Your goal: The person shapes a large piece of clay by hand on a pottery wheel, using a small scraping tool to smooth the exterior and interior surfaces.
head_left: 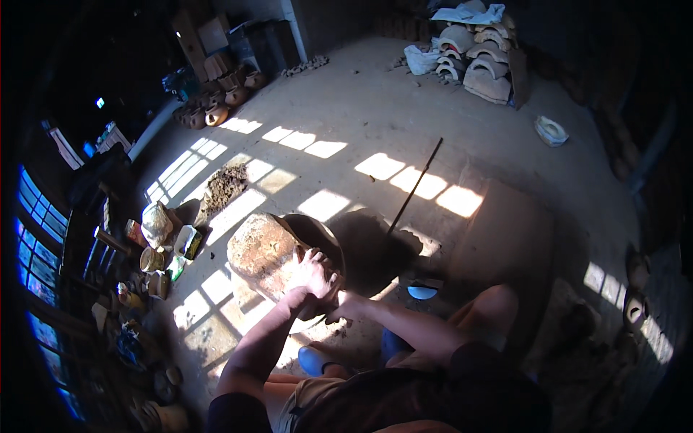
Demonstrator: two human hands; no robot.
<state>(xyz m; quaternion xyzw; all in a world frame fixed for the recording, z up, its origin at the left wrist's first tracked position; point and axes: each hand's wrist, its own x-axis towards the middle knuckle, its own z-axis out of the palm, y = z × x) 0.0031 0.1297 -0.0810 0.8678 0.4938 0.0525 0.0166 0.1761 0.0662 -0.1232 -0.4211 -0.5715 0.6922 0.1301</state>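
A pale, mottled block [258,249] rests at the centre, on or in front of a round base with a raised rim [328,234]. My left hand [312,273] is at the block's right edge, its fingers curled over something I cannot make out. Just to the lower right, my right hand [345,307] is closed near or against the left one, around something dark and partly hidden. A small blue-and-white container [424,291] sits to the right, and a long thin rod [416,186] stands or lies beyond it.
A crumbly soil heap [224,189] and assorted tubs [151,260] are at left. Clay pots [216,115] line the back left; stacked curved pieces [487,72] stand at back right, near a pale basin [551,130]. A broad board [505,224] is at right.
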